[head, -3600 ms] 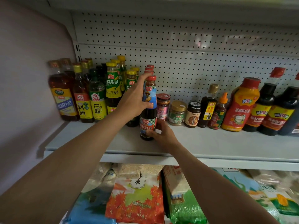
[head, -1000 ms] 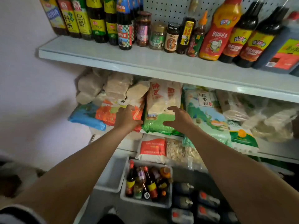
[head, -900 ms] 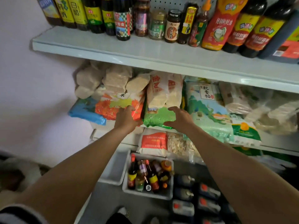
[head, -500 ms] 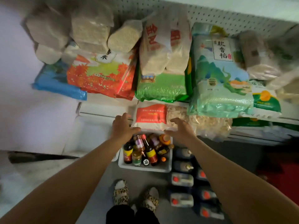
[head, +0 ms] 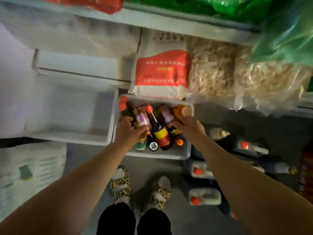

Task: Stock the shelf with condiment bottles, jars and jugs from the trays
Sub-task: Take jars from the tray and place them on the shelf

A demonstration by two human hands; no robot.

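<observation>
A white tray (head: 158, 155) on the floor holds several condiment bottles. My left hand (head: 126, 133) is inside its left half, with fingers and thumb curled round a purple-labelled bottle (head: 142, 119). Beside it stands a dark bottle with a red cap and a yellow and red label (head: 160, 131). My right hand (head: 190, 127) is at the tray's right side, its fingers bent round the lower body of an orange-lidded bottle (head: 183, 110). The picture is blurred, so the fingertips are hard to make out.
An empty white tray (head: 67, 138) sits to the left of the full one. Several jugs with red caps (head: 204, 198) lie on the floor to the right. A red and white bag (head: 162, 65) and noodle packs (head: 213, 68) fill the low shelf above. My feet (head: 140, 189) stand just before the tray.
My view dropped from the condiment shelf to the floor trays. Both hands came down from the bags into the bottle tray and closed on bottles.
</observation>
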